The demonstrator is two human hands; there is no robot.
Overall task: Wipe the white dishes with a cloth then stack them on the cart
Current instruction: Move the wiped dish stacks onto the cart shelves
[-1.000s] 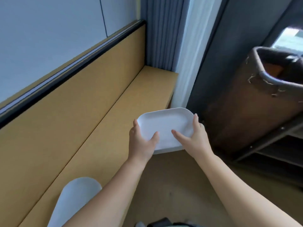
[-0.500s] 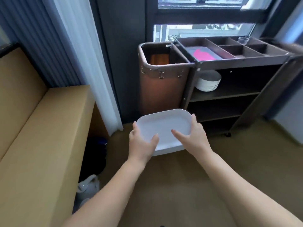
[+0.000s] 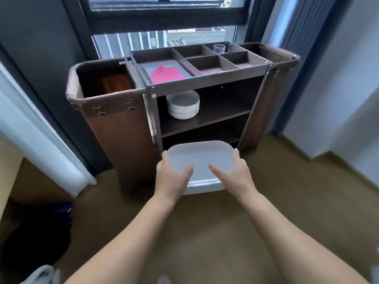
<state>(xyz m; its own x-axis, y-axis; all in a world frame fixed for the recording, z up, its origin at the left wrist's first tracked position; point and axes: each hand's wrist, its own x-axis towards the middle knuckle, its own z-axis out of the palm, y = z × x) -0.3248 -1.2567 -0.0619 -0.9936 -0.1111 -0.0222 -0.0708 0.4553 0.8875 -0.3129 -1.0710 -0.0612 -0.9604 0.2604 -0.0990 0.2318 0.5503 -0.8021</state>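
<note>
While our thumbs (image 3: 187, 171) press the inside & the other fingers wrap its ends, we grip the white dish (image 3: 200, 158) w/ L hand (image 3: 172, 177) at 9 & R hand (image 3: 235, 175) at 3, off the floor. At 12: cart (image 3: 207, 79), 1 plate stack (image 3: 183, 105) on its upper shelf.

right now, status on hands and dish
Left hand, right hand both grip white dish. Dish held before cart, not yet shelved. Plate stack on upper shelf; nothing seen between.
</note>
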